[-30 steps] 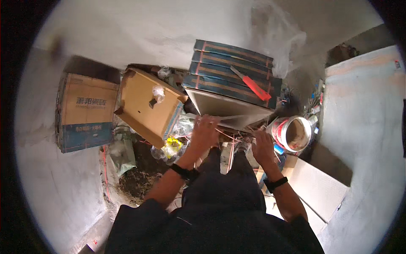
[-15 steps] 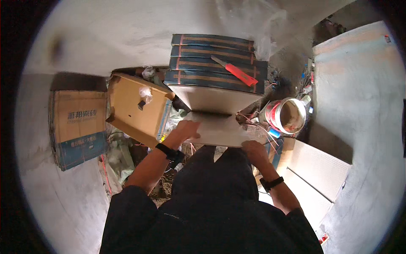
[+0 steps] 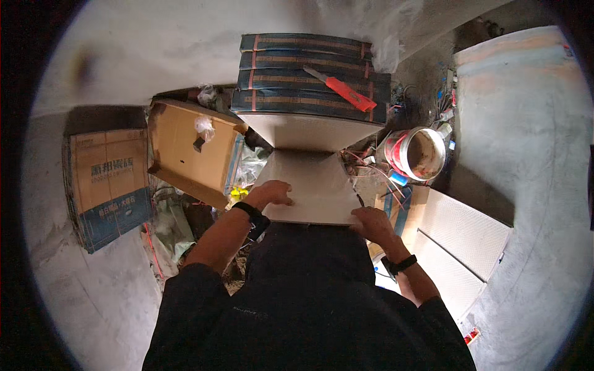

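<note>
**Pale tile [image 3: 312,179] gripped from two sides**

The tile is held near the centre, tilted, directly before the dark-clothed body. Its left side is clasped at 8 o'clock by the left hand [image 3: 271,195], with fingers laid on the upper face; its near corner at 4 o'clock is pinched narrowly by the right hand [image 3: 373,224]. The undersides of both grips are hidden. The step in hand is judged to be the handling of this single tile before the stack of dark boxes [image 3: 278,79] at 12 o'clock. For the next move, an even grip and care around the pale panel [image 3: 312,131] at the stack's near face seem called for. Whether that panel is touched by the tile's far edge cannot be told.

A red-handled knife [image 3: 349,94] is laid on the stack. The floor is littered with clear plastic [image 3: 250,167] at 10 o'clock and thin cables [image 3: 393,182] at 3. A shallow cardboard tray [image 3: 179,142] is set at 10, a strapped carton [image 3: 108,185] at 9, a stained bucket [image 3: 403,154] between 2 and 3, and textured boards [image 3: 467,226] around 4. Bare grey walls [image 3: 173,55] are seen beyond.
</note>
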A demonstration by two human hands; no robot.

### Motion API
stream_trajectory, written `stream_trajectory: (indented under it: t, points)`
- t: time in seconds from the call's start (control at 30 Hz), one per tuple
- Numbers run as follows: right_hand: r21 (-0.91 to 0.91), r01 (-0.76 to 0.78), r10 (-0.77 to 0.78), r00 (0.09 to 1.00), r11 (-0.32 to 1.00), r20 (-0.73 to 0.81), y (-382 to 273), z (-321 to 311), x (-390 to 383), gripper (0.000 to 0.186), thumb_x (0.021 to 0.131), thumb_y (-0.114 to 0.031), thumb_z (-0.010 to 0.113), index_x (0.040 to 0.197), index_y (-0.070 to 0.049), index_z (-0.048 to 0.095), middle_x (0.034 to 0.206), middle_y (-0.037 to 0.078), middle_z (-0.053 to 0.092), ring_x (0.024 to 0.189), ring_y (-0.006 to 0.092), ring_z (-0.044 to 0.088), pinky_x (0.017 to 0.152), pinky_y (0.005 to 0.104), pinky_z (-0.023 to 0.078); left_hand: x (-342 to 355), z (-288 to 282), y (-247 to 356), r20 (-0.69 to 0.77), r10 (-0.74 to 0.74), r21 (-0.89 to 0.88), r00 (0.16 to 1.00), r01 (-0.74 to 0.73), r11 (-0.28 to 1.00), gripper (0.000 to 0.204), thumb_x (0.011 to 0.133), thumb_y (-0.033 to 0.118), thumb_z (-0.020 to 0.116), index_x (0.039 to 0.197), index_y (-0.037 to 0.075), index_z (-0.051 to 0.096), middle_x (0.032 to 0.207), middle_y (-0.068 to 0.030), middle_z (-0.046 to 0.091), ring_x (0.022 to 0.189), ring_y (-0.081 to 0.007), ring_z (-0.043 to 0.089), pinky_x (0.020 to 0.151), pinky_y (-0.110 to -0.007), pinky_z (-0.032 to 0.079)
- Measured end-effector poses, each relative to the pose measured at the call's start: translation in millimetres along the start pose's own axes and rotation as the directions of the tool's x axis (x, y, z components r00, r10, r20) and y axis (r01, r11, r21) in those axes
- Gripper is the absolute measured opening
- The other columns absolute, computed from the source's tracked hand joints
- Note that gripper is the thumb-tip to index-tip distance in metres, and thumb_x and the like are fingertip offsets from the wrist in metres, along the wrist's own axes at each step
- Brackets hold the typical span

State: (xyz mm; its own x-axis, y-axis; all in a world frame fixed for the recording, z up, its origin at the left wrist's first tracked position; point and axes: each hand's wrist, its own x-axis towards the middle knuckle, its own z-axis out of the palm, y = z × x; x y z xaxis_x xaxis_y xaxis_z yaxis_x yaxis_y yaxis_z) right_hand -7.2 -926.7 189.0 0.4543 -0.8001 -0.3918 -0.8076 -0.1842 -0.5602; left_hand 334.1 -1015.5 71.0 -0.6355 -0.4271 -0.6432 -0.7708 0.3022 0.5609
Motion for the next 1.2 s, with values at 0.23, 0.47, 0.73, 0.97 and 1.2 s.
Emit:
stream_trajectory:
  t: [0.23, 0.47, 0.73, 0.97, 1.2]
  points:
    - [0.077, -0.159, 0.149, 0.981, 0.984, 0.128, 8.0, -4.7, -1.0, 0.051, 0.073, -0.038, 0.071, 0.110, -0.005, 0.059, 0.105, 0.015, 0.063, 0.098, 0.0304, 0.061, 0.084, 0.0399, 0.048, 27.3, 6.3, 1.3, 0.329, -0.143, 0.080, 0.934, 0.123, 0.989, 0.043, 0.075, 0.040, 0.061, 0.100, 0.005, 0.063, 0.103, -0.0164, 0.063, 0.098, -0.0338, 0.059, 0.085, -0.043, 0.046]
    - [0.166, -0.253, 0.251, 0.967, 0.953, 0.037, 40.8, 31.0, 60.1, 0.053, 0.079, -0.045, 0.063, 0.111, -0.003, 0.057, 0.107, 0.018, 0.062, 0.098, 0.0332, 0.060, 0.086, 0.0420, 0.047, 54.2, 54.7, -81.9, -0.145, -0.196, -0.114, 0.970, 0.180, 0.977, 0.035, 0.082, 0.032, 0.053, 0.097, 0.001, 0.060, 0.102, -0.0208, 0.061, 0.096, -0.0376, 0.059, 0.083, -0.045, 0.048]
    - [-0.256, -0.271, 0.360, 0.829, 0.928, 0.428, 100.7, 115.3, 84.3, 0.033, 0.077, -0.028, 0.064, 0.101, -0.005, 0.061, 0.108, 0.015, 0.060, 0.101, 0.0334, 0.057, 0.084, 0.0432, 0.046, 29.7, 26.8, -6.5, 0.149, -0.076, -0.224, 0.986, 0.109, 0.969, 0.050, 0.080, 0.044, 0.059, 0.105, 0.001, 0.057, 0.105, -0.0216, 0.059, 0.100, -0.0382, 0.056, 0.087, -0.045, 0.045]
    - [0.526, -0.261, 0.319, 0.947, 0.809, -0.022, 117.1, 109.7, 106.2, 0.009, 0.082, -0.011, 0.056, 0.083, -0.002, 0.055, 0.077, 0.010, 0.058, 0.075, 0.0255, 0.060, 0.067, 0.0394, 0.052, 31.7, 57.6, 17.0, 0.146, -0.074, -0.157, 0.986, 0.098, 0.983, 0.052, 0.077, 0.041, 0.063, 0.110, 0.002, 0.055, 0.105, -0.0202, 0.060, 0.102, -0.0353, 0.056, 0.088, -0.044, 0.045]
    - [0.900, -0.327, 0.531, 0.837, 0.289, 0.133, 88.8, 62.3, 137.6, 0.012, 0.089, -0.011, 0.052, 0.088, 0.001, 0.050, 0.075, 0.007, 0.055, 0.070, 0.0171, 0.059, 0.061, 0.0312, 0.052, 62.2, 46.4, 5.5, -0.143, -0.248, -0.118, 0.958, 0.232, 0.966, 0.036, 0.086, 0.019, 0.048, 0.117, 0.003, 0.048, 0.099, -0.0246, 0.059, 0.090, -0.0409, 0.059, 0.078, -0.049, 0.048]
